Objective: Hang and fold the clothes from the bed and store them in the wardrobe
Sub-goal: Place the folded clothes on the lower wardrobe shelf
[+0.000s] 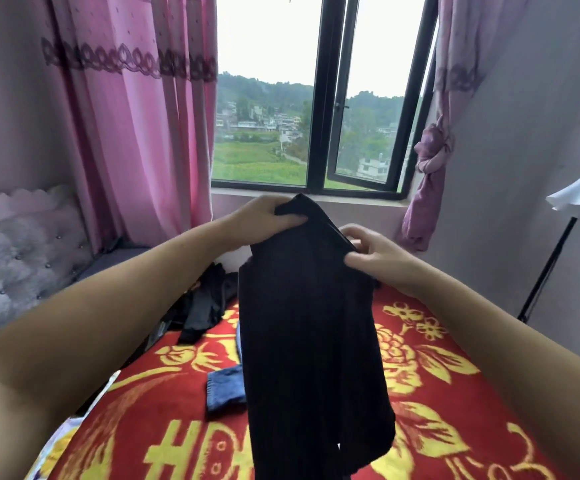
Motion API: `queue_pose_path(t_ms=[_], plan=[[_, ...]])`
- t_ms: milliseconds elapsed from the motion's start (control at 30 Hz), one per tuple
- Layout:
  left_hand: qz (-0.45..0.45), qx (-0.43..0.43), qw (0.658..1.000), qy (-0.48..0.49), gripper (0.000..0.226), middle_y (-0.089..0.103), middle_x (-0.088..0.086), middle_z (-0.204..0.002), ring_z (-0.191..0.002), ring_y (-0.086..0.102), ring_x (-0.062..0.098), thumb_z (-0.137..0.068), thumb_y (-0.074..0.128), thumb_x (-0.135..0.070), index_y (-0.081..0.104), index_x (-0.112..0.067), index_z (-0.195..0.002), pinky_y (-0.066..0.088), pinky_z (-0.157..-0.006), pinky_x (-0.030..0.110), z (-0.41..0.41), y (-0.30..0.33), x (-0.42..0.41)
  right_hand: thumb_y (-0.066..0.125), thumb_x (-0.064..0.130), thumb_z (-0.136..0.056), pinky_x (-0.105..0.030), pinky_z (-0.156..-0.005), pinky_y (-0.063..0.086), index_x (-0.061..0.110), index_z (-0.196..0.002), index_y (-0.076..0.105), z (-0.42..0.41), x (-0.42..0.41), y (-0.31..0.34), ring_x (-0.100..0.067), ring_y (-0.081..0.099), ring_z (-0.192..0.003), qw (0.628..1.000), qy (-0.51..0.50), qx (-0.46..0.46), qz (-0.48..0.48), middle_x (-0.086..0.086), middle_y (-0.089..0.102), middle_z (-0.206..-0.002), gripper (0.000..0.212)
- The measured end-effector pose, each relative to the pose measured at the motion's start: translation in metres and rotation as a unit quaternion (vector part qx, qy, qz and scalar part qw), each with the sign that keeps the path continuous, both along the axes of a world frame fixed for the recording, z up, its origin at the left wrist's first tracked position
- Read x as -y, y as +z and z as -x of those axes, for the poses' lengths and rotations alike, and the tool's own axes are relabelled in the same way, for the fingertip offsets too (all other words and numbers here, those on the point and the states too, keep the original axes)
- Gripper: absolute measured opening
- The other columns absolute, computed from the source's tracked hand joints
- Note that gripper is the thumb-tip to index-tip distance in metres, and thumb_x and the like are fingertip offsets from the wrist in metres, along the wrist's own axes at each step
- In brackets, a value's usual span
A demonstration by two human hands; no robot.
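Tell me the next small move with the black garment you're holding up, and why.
Probably lower the black garment flat onto the red blanket for folding. Both hands grip its top edge, left hand and right hand, and it hangs in the air over the bed; no hanger is in view, and denim lies beneath, so lay it beside that.

The only lettering is on the red blanket [437,403] under the hands, where large yellow woven strokes near its lower left edge look like "HD" beside flower patterns, cut off by the dark garment [309,341], too partial to read with certainty.
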State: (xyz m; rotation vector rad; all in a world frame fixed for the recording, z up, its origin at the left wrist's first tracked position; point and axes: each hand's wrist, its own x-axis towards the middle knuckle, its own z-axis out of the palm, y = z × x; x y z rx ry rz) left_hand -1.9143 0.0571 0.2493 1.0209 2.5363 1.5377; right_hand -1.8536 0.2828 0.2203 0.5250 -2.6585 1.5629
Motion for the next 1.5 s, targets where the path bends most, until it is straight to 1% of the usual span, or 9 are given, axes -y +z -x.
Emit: queue_pose_path(t_ms=[167, 533, 633, 767, 867, 967, 1133, 1233, 1500], plan=[[0.075, -0.012, 0.997, 0.005, 0.008, 0.071, -0.014, -0.07, -0.065, 0.068, 0.003, -0.088, 0.067, -0.021, 0.07, -0.027, -0.084, 0.051, -0.058, 0.015, 0.008, 0.003, -0.003, 0.047, 0.0, -0.085, -0.051, -0.088, 0.05, 0.0, -0.109, 0.062, -0.001, -0.007, -0.059, -0.028, 0.064, -0.09, 0.984, -0.033, 0.09, -0.151, -0.027, 0.065, -0.108, 0.028], [0.096, 0.077, 0.992, -0.015, 0.01, 0.075, 0.0, -0.081, -0.071, 0.072, 0.014, -0.085, 0.071, -0.023, 0.077, -0.029, -0.08, 0.055, -0.059, 0.02, 0.023, 0.008, 0.03, 0.045, 0.004, -0.094, -0.052, -0.08, 0.05, -0.005, -0.108, 0.058, 0.004, -0.002, -0.096, -0.045, 0.06, -0.083, 0.995, -0.055, 0.07, -0.041, -0.036, 0.06, -0.103, 0.021], [0.103, 0.067, 0.992, -0.02, 0.015, 0.075, -0.003, -0.081, -0.071, 0.072, 0.012, -0.086, 0.07, -0.02, 0.077, -0.033, -0.08, 0.055, -0.06, 0.019, 0.03, 0.014, 0.035, 0.054, 0.015, -0.097, -0.029, -0.067, 0.041, -0.003, -0.101, 0.062, 0.0, 0.01, -0.104, -0.016, 0.053, -0.069, 0.996, -0.019, 0.042, -0.076, -0.014, 0.058, -0.08, 0.021], [0.186, 0.11, 0.971, -0.106, 0.019, 0.075, 0.004, -0.096, -0.084, 0.072, 0.017, -0.088, 0.065, -0.011, 0.076, -0.023, -0.097, 0.056, -0.071, 0.023, 0.031, 0.019, 0.046, 0.058, 0.026, -0.096, -0.028, -0.112, 0.023, 0.008, -0.109, 0.07, 0.002, 0.029, -0.133, -0.019, 0.024, -0.142, 0.969, 0.037, 0.02, -0.243, -0.006, 0.024, -0.155, 0.025], [0.231, 0.15, 0.95, -0.144, 0.021, 0.074, 0.006, -0.1, -0.086, 0.072, 0.018, -0.087, 0.064, -0.008, 0.075, -0.018, -0.102, 0.057, -0.072, 0.024, 0.029, 0.015, 0.045, 0.055, 0.031, -0.097, -0.041, -0.117, 0.006, 0.014, -0.115, 0.069, -0.002, 0.046, -0.145, -0.027, -0.019, -0.145, 0.967, 0.072, 0.068, -0.237, -0.005, -0.017, -0.16, 0.028], [0.227, 0.147, 0.956, -0.115, 0.023, 0.073, 0.011, -0.103, -0.091, 0.071, 0.025, -0.085, 0.068, -0.017, 0.072, -0.011, -0.107, 0.058, -0.079, 0.031, 0.028, 0.009, 0.042, 0.054, 0.029, -0.097, -0.034, -0.114, 0.021, 0.015, -0.109, 0.07, -0.012, 0.071, -0.152, -0.025, 0.001, -0.148, 0.973, 0.118, 0.061, -0.188, -0.006, -0.005, -0.162, 0.024], [0.243, 0.092, 0.966, -0.001, 0.013, 0.074, 0.002, -0.08, -0.072, 0.072, 0.018, -0.085, 0.07, -0.029, 0.074, -0.016, -0.085, 0.053, -0.062, 0.025, 0.029, 0.0, 0.05, 0.051, 0.022, -0.098, -0.025, -0.083, 0.04, 0.016, -0.074, 0.057, -0.018, 0.1, -0.163, -0.018, 0.053, -0.101, 0.982, 0.101, -0.03, -0.16, 0.0, 0.044, -0.129, 0.026], [0.227, 0.089, 0.97, 0.023, 0.019, 0.073, 0.0, -0.073, -0.064, 0.071, 0.016, -0.083, 0.07, -0.037, 0.073, -0.018, -0.078, 0.052, -0.055, 0.021, 0.03, -0.004, 0.053, 0.046, 0.013, -0.098, -0.026, -0.063, 0.029, 0.013, -0.067, 0.044, -0.009, 0.091, -0.166, -0.02, 0.049, -0.073, 0.989, -0.025, -0.045, -0.142, -0.01, 0.057, -0.083, 0.031], [0.224, 0.118, 0.967, 0.026, 0.023, 0.075, 0.002, -0.089, -0.081, 0.073, 0.02, -0.08, 0.073, -0.04, 0.075, -0.021, -0.092, 0.055, -0.074, 0.032, 0.041, -0.015, 0.057, 0.044, 0.011, -0.094, -0.029, -0.054, 0.032, 0.008, -0.065, 0.046, 0.009, 0.016, -0.149, -0.014, 0.041, -0.055, 0.97, -0.237, -0.051, 0.015, -0.002, 0.046, -0.06, 0.029]])
